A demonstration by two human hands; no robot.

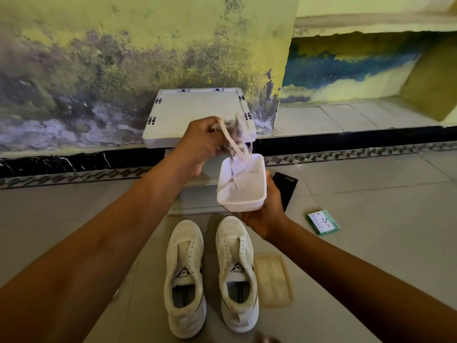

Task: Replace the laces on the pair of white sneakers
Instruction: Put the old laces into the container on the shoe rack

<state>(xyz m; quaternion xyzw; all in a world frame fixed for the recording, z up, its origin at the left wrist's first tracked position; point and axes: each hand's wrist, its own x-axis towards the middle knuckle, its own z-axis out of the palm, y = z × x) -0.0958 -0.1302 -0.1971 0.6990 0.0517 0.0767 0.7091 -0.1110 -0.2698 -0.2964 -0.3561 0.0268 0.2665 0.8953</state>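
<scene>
While both sneakers (212,273) are sitting eyelets bare at lower centre, the left hand (201,142) is pinching a bunch of pale laces (235,144), blurred but seemingly lifting from the white tub (243,186) that the right hand (267,209) is cupping just right of it. Next comes freeing one lace and finding its tip.

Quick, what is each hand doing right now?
Left hand: grip pinches the laces above the tub.
Right hand: grip holds the white tub.
</scene>
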